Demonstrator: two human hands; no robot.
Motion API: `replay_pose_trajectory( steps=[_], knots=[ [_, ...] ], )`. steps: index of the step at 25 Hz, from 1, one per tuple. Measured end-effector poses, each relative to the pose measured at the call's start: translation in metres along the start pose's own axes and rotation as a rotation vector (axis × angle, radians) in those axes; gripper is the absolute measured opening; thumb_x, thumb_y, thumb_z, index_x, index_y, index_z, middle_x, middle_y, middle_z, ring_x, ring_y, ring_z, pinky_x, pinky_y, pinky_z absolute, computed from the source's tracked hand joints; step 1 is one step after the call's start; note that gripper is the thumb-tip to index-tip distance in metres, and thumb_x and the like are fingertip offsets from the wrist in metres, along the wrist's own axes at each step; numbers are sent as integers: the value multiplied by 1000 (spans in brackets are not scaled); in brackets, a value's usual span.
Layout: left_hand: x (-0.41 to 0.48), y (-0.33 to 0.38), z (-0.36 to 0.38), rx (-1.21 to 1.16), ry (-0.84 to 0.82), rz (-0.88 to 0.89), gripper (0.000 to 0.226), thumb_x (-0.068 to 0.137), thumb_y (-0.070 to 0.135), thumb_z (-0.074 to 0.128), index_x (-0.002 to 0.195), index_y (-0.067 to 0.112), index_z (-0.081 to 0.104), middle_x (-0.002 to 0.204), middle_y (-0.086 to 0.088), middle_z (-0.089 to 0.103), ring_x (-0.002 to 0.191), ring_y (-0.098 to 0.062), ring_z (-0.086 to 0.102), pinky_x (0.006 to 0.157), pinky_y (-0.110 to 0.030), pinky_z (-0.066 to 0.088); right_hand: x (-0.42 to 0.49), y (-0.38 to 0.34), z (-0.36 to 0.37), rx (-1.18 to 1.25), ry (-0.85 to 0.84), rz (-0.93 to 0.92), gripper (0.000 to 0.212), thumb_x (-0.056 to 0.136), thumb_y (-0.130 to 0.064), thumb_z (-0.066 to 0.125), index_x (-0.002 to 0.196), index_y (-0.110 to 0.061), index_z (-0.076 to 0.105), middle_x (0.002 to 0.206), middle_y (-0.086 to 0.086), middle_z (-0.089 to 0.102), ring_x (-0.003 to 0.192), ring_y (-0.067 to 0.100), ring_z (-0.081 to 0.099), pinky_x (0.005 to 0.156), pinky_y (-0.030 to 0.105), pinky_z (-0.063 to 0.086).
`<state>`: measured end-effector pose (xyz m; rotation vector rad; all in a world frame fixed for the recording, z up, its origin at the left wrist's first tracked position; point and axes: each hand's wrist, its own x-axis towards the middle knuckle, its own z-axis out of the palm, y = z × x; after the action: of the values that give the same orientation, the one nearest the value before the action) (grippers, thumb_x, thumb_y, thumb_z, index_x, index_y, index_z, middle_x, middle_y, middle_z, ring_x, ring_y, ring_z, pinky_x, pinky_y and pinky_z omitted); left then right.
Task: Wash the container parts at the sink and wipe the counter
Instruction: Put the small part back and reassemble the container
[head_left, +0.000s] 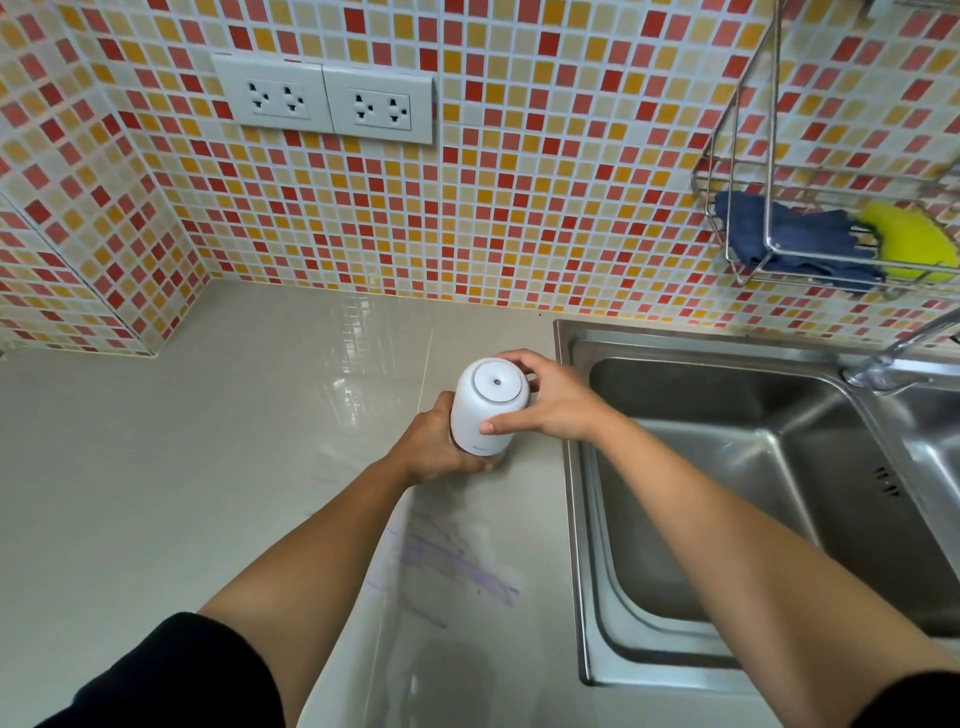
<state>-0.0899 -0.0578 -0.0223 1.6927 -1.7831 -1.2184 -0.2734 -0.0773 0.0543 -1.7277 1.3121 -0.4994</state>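
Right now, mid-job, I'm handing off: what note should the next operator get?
Left hand: grip round the base of the container, on the counter beside the sink.
Right hand: grip round its white top.
Done: nothing visibly; container not yet apart, no parts in the sink.
Left: separate and wash the parts, then wipe the counter, including the purple marks. Cloth and sponge are in the wall rack.

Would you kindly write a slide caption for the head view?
Left hand and right hand grip a white container at the counter beside the sink.
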Motion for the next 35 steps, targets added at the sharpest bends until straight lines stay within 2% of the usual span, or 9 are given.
replay_pose_trajectory(
  steps=[4, 9, 12, 15, 18, 22, 27, 30, 35],
  knots=[
    [-1, -10, 6, -17, -11, -4, 98, 46, 50, 85, 131, 29, 42, 113, 6, 65, 99, -13, 62, 88, -36, 54, 1, 9, 12, 4, 44, 10, 75, 54, -38, 88, 118, -28, 52, 114, -10, 59, 103, 12, 56, 88, 28, 48],
    [-1, -12, 4, -32, -15, 3, 92, 54, 38, 88, 133, 25, 43, 117, 4, 64, 102, -14, 62, 89, -30, 52, 4, 26, 12, 194, 9, 98, 75, 52, -37, 88, 119, -33, 53, 121, -9, 59, 110, 12, 56, 96, 38, 48],
    [-5, -12, 3, -26, -57, 1, 93, 59, 24, 86, 139, 24, 37, 121, 6, 59, 108, -12, 57, 91, -25, 46, 4, 32, 15, 212, 16, 101, 75, 54, -31, 89, 120, -31, 54, 122, -8, 59, 111, 12, 56, 98, 37, 47],
    [-9, -19, -8, 4, -73, -15, 91, 65, 6, 69, 145, 18, 29, 138, -2, 50, 126, -18, 49, 99, -27, 43, 6, 40, 21, 195, -5, 117, 82, 49, -37, 89, 122, -32, 53, 123, -9, 59, 112, 12, 55, 99, 39, 46],
    [-16, -13, -30, 12, 1, -45, 84, 72, -10, 56, 147, 14, 25, 147, -10, 41, 131, -28, 44, 99, -26, 42, 6, 46, 29, 189, -13, 138, 89, 45, -45, 88, 126, -33, 51, 125, -10, 58, 115, 13, 53, 100, 39, 45],
    [-30, 30, -54, -10, 140, 24, 71, 79, -12, 52, 143, 14, 34, 144, -10, 44, 131, -29, 43, 100, -31, 41, -4, 41, 31, 102, -6, 114, 94, 63, -38, 83, 141, -23, 34, 140, -2, 44, 124, 16, 44, 104, 35, 39],
    [-48, 122, -59, -95, 280, 279, 54, 86, -9, 44, 135, 14, 47, 132, -1, 55, 122, -12, 51, 103, -26, 40, -45, -5, -14, -197, 404, -269, 49, 89, -36, 58, 132, -19, 45, 134, -2, 48, 122, 10, 44, 102, 25, 35],
    [-46, 199, -38, -152, 276, 449, 42, 91, -1, 46, 129, 16, 53, 120, 6, 61, 111, -5, 57, 94, -18, 45, -80, -16, -91, -364, 652, -406, 44, 93, -35, 48, 132, -14, 46, 133, 1, 50, 123, 11, 43, 102, 22, 31],
    [-7, 326, 18, -18, 240, 650, 32, 93, 10, 50, 125, 12, 57, 107, 7, 62, 101, -6, 59, 87, -16, 45, -115, 30, -237, -684, 723, -163, 69, 89, -51, 24, 142, -7, 29, 148, 11, 34, 136, 24, 30, 113, 38, 23]
  ],
)
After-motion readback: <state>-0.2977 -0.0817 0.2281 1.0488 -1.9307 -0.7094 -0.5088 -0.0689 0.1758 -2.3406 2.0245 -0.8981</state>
